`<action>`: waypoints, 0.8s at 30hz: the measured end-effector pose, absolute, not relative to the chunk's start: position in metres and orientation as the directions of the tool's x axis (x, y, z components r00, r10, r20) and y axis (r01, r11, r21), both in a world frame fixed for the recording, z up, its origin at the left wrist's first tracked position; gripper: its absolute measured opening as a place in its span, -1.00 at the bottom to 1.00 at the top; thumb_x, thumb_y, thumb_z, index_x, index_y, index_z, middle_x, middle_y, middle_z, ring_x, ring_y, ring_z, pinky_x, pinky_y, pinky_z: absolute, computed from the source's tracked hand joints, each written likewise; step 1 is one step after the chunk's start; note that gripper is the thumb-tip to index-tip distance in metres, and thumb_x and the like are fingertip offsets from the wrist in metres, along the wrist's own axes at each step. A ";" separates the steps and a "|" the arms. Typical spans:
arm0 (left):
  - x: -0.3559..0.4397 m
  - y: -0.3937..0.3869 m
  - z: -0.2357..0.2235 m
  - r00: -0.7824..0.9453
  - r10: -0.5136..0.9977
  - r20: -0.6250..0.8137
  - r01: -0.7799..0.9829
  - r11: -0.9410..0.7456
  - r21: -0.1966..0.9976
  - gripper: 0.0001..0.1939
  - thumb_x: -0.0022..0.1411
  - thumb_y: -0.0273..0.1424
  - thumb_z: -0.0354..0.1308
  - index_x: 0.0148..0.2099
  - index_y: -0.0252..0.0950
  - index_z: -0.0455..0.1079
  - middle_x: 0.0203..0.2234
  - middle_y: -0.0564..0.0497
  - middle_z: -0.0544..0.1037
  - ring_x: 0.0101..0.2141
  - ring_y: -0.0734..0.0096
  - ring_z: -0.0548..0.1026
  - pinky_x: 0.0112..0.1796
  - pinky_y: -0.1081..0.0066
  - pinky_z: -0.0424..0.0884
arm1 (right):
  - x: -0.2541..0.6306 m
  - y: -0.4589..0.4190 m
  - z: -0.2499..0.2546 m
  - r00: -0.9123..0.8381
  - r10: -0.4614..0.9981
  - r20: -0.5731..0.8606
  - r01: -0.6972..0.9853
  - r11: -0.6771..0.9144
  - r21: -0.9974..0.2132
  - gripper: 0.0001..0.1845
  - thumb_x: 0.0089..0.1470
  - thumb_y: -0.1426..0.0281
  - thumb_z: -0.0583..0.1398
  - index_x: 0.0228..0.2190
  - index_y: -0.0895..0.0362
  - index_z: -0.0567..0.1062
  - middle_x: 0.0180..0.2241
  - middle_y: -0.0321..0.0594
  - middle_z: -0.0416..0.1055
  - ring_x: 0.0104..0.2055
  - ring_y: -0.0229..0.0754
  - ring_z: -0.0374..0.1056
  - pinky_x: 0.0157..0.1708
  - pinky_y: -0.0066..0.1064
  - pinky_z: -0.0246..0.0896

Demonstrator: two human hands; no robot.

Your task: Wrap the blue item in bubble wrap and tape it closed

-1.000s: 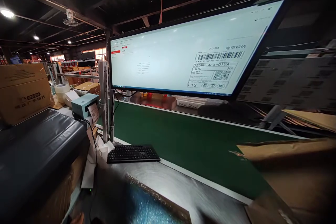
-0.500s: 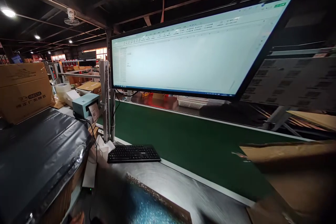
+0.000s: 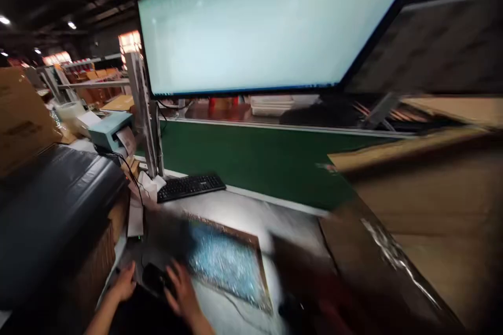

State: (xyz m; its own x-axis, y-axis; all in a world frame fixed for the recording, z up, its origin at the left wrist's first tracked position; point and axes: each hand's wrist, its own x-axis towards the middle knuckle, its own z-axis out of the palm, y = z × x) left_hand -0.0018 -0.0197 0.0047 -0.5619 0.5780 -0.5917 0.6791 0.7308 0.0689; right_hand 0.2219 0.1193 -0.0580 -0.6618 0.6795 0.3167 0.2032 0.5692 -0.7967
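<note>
The black mouse sits on the metal table, between the two hands; the right hand is the nearer one, with its fingers right by the mouse's right side; from those fingers, the mouse lies to the left; its long side seems to slant from far left to near right, but the blur makes that hard to be sure of; the right fingers look a bit spread, yet I cannot tell if they grip the mouse or only touch it; the left hand is on the other side, a small gap away from the mouse; its fingers look bunched up, and I cannot tell if they hold anything; a flat blue thing in bubble wrap lies just past the right hand, on its right; the black keyboard is farther off, near the green belt.
</note>
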 end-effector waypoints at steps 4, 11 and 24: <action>0.027 0.012 0.011 -0.557 0.779 -0.288 0.784 0.608 0.125 -0.39 0.34 -0.40 -0.02 0.41 -0.35 0.22 0.09 -0.32 0.59 0.14 -0.03 0.51 0.21 0.04 0.29 | 0.335 0.132 -0.065 -0.175 0.954 0.245 0.534 0.301 -0.790 -0.48 0.14 0.15 0.08 0.08 0.03 0.48 0.17 0.07 0.39 0.31 0.24 0.25 0.33 0.22 0.11; 0.154 0.126 -0.020 0.235 0.951 -0.203 0.925 -0.154 0.346 -0.05 0.17 -0.29 0.32 0.50 -0.31 -0.02 0.47 -0.31 0.05 0.41 -0.15 0.10 0.31 -0.03 0.15 | 0.482 0.159 -0.083 0.311 0.950 -0.002 0.701 -0.231 -0.674 -0.37 0.08 0.21 0.00 0.07 0.32 0.44 0.08 0.32 0.39 0.20 0.31 0.28 0.23 0.14 0.19; 0.154 0.197 -0.060 -0.456 0.842 -0.289 0.045 0.346 0.937 -0.72 0.08 -0.17 0.31 -0.32 -0.29 0.44 -0.55 0.03 0.49 -0.42 0.36 0.46 -0.31 0.37 0.39 | 0.420 0.190 -0.063 0.023 0.987 -0.158 0.506 -0.148 -0.850 -0.62 0.18 0.42 0.04 -0.09 0.16 0.58 -0.01 0.03 0.53 0.07 -0.02 0.44 0.17 -0.23 0.29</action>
State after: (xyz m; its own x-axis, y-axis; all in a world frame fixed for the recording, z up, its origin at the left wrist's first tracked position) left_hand 0.1543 0.1967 -0.0600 -0.4559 0.8416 -0.2895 0.0445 0.3464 0.9370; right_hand 0.4195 0.1904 -0.0626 0.0225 0.9871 -0.1582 0.5058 -0.1478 -0.8499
